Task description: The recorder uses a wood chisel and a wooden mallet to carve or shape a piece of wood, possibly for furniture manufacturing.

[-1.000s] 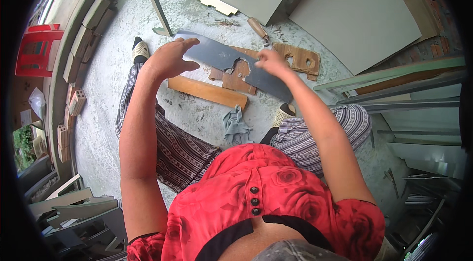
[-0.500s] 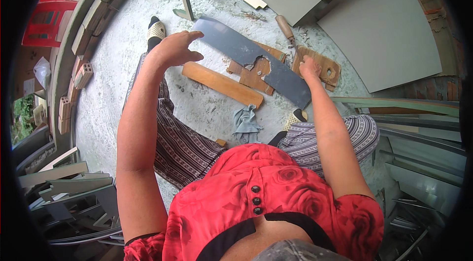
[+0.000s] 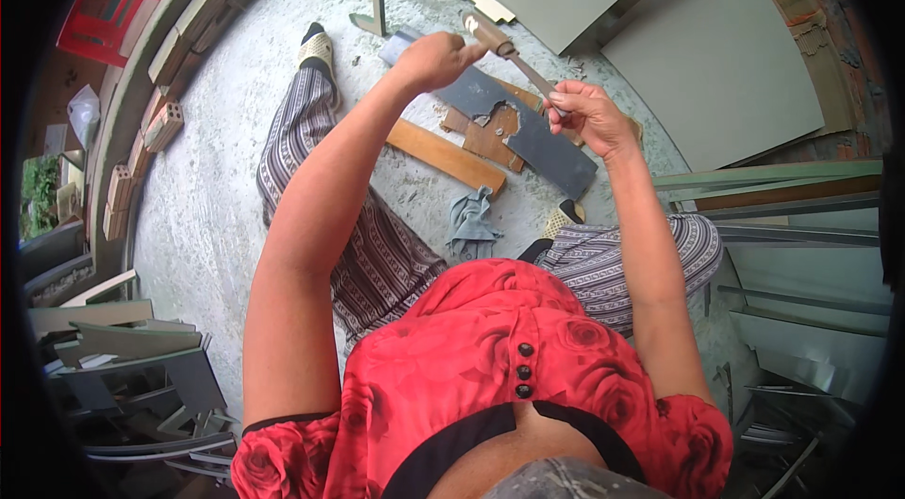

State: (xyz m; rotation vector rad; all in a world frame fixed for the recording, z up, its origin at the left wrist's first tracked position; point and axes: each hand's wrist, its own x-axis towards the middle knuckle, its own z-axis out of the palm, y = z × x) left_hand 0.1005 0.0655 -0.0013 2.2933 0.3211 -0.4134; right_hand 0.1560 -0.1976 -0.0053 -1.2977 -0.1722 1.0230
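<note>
A chisel with a wooden handle and a metal blade is held slantwise above the floor. My right hand pinches its blade near the lower end. At the handle is my left hand, curled, its fingertips against the wood; part of its grip is hidden. Beneath the chisel lies a dark grey board with a ragged broken edge around a hole. Pieces of brown plywood show under it. Nearer to me, an orange-brown wooden strip rests on the floor beside a light blue cloth.
Large grey panels lean at the right. Long boards lie below them. A heap of offcuts fills the lower left. Bricks and a red plastic chair stand at the left edge. My legs are spread around the work.
My right hand has lifted the chisel off the floor by its blade. My left hand has moved right and curled in at the handle.
</note>
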